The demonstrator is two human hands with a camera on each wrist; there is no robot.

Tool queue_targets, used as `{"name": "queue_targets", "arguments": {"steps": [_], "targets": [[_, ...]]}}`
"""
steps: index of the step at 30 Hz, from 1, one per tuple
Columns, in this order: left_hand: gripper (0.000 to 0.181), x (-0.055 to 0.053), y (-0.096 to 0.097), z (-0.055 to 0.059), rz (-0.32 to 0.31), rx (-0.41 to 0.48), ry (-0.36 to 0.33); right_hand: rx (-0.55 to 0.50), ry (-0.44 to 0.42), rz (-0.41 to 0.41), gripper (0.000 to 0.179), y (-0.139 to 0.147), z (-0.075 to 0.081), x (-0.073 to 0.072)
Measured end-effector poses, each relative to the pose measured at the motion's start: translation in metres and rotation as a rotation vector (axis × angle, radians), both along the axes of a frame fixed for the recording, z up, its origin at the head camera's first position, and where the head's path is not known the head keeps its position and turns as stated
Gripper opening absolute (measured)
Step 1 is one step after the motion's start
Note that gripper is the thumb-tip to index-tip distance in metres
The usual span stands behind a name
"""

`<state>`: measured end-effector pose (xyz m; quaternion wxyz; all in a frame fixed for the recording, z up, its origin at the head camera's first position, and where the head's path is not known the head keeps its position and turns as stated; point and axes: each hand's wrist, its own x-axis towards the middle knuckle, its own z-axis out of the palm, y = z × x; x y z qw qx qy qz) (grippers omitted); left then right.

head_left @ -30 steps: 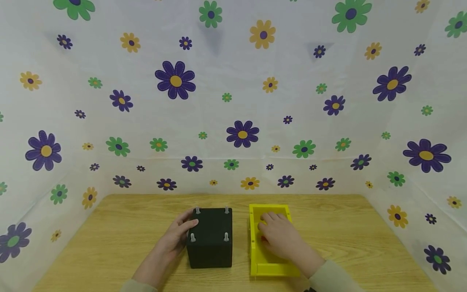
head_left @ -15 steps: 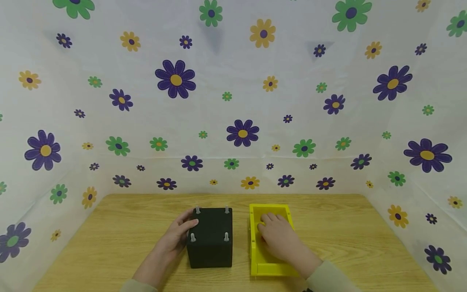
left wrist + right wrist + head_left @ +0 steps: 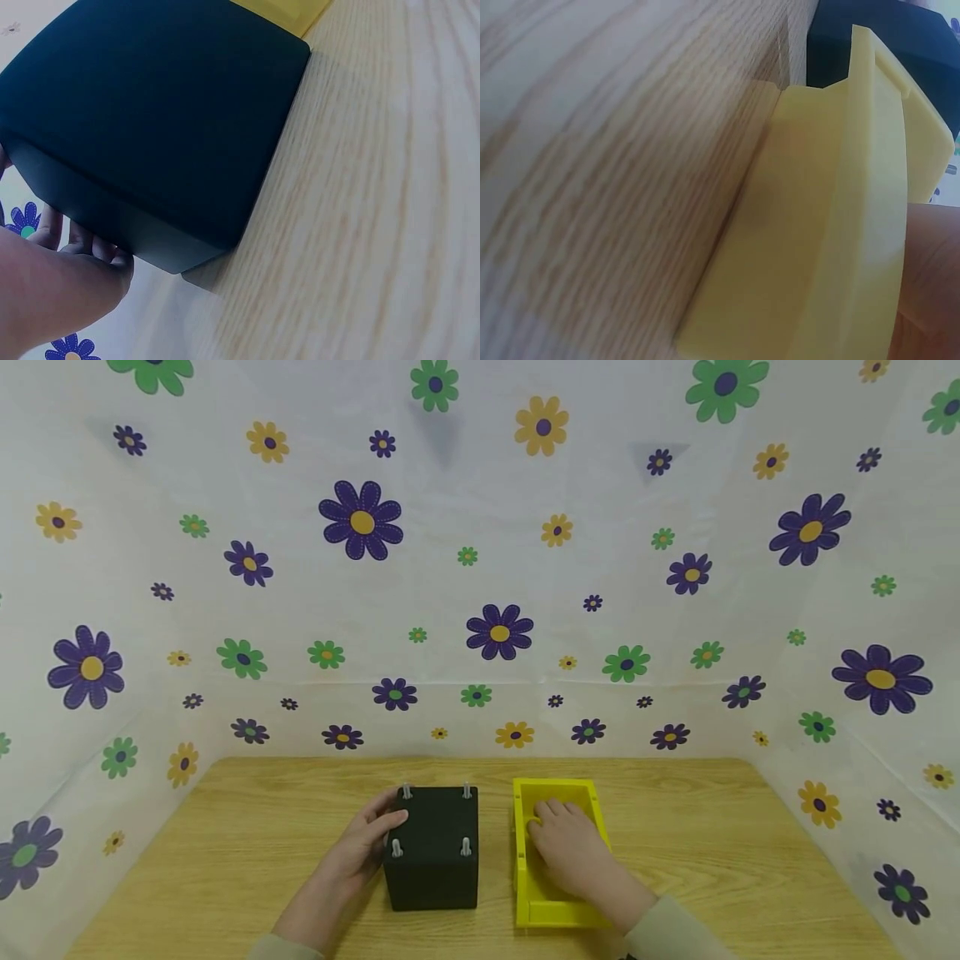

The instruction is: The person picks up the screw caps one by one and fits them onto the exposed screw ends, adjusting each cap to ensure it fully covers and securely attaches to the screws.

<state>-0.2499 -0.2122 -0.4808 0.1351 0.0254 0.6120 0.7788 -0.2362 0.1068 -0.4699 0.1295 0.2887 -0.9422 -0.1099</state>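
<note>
A black box (image 3: 435, 827) stands on the table, with a metal bolt-like peg (image 3: 466, 846) upright near each top corner. My left hand (image 3: 352, 852) holds its left side, thumb on the top edge; in the left wrist view its fingers (image 3: 79, 238) lie along the box's side. To the right is a yellow bin (image 3: 555, 913), low at its front. Inside it, my right hand (image 3: 570, 850) reaches down with bent fingers. Its fingertips, and anything between them, are hidden. The bin's side wall (image 3: 802, 217) covers much of that hand in the right wrist view.
The wooden table (image 3: 247, 860) runs to both sides of the box and bin. A narrow strip of tabletop separates the two. White cloth (image 3: 435, 593) printed with flowers rises behind the table and along both sides.
My right hand has shifted slightly left and its fingers have moved a little inside the yellow bin. The left hand and black box stay put.
</note>
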Motion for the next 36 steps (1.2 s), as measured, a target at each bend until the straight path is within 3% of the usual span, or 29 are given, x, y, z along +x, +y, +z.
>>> {"name": "queue_targets", "arguments": {"steps": [36], "targets": [[0.036,0.0002,0.0009,-0.0019,-0.001,0.012,0.015,0.017,-0.027,-0.061,0.017,-0.0014,0.0001,0.0021]]}}
